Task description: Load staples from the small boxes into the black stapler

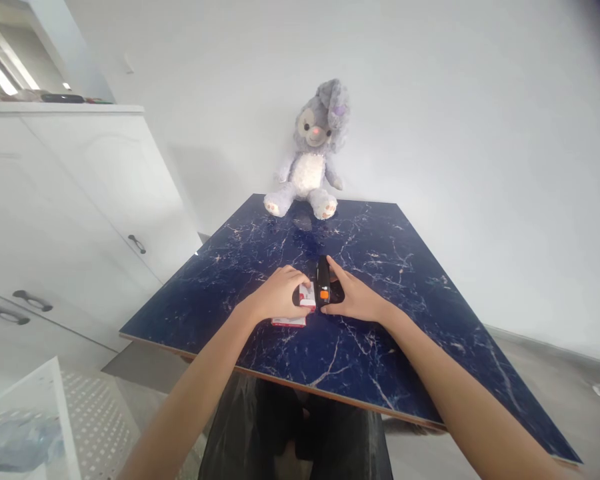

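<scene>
My left hand (280, 293) curves round a small white and red box (307, 295), its thumb and fingers at the box's near and far ends. Partly under that hand, another white and red box (289, 321) lies on the table. My right hand (354, 295) grips a long black object (323, 275) with an orange patch on its near part; its exact kind is not clear. Thumb and forefinger sit at the two ends of this object. The black object stands right beside the small box, close to the middle of the table.
The dark blue marbled table (380, 247) has a brown front edge. A grey plush toy (310, 170) sits at its far edge against the white wall. White cabinets (80, 200) stand at left, and a white perforated basket (97, 413) is at lower left.
</scene>
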### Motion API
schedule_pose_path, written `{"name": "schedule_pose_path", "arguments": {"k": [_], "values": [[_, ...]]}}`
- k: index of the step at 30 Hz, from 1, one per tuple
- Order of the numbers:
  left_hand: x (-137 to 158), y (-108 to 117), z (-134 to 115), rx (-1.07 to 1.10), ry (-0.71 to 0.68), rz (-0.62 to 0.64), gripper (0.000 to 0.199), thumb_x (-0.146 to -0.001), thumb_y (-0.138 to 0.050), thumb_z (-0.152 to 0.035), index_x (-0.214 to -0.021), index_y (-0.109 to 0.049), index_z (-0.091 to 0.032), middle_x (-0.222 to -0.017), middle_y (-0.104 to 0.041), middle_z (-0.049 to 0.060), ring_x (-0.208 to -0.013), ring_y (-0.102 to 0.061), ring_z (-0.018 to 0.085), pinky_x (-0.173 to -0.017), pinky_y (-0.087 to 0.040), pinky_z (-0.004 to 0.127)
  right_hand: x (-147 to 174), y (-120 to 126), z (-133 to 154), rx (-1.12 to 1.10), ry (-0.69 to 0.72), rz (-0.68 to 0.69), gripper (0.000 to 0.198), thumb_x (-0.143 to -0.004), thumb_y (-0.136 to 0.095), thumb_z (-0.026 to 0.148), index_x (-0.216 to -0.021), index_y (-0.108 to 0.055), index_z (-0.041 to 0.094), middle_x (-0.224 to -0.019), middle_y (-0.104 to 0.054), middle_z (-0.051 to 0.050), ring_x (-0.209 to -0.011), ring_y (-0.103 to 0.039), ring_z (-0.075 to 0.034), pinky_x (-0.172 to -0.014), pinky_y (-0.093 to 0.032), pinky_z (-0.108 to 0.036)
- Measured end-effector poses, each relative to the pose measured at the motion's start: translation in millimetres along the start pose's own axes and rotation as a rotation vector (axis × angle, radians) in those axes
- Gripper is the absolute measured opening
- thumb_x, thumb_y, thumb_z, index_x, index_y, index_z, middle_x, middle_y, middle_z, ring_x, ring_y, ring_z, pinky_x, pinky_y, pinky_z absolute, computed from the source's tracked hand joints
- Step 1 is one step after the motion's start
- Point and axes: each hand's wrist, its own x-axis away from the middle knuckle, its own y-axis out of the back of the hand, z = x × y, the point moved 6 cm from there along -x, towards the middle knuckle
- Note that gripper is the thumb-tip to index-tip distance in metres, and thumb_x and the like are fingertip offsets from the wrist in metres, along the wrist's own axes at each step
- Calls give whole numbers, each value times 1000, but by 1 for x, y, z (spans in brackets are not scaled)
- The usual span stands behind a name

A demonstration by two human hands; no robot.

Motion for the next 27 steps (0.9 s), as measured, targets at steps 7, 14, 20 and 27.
{"name": "schedule_pose_path", "arguments": {"k": [7,14,20,27], "values": [[1,-5,6,42,106,47,49,-72,-76,-43,-114,-60,-24,-117,-61,12,-117,-52,33,-92,-47,45,1,0,-3,-17,-12,14,125,-69,-81,47,-160,4,29,-150,-43,-16,-125,-54,-32,-102,-44,-47],[-10,-8,14,-11,83,76,52,-67,-78,-40,-113,-59,-25,-116,-61,11,-116,-52,34,-93,-46,45,0,1,-1,-31,14,-3,126,-68,-82,44,-160,2,28,-149,-44,-17,-123,-55,-32,-103,-44,-48],[-14,-6,16,0,51,65,41,-69,-78,-40,-101,-59,-23,-115,-64,9,-115,-53,31,-96,-45,45,0,3,1,-32,14,-3,125,-68,-82,44,-160,1,28,-148,-44,-17,-124,-55,-32,-103,-43,-48],[0,5,-5,-84,-93,-41,14,-82,-72,-34,-91,-69,-23,-127,-63,6,-121,-52,28,-102,-42,48,1,2,0,-31,4,3,125,-69,-81,45,-160,3,29,-147,-44,-17,-123,-55,-32,-102,-44,-49]]}}
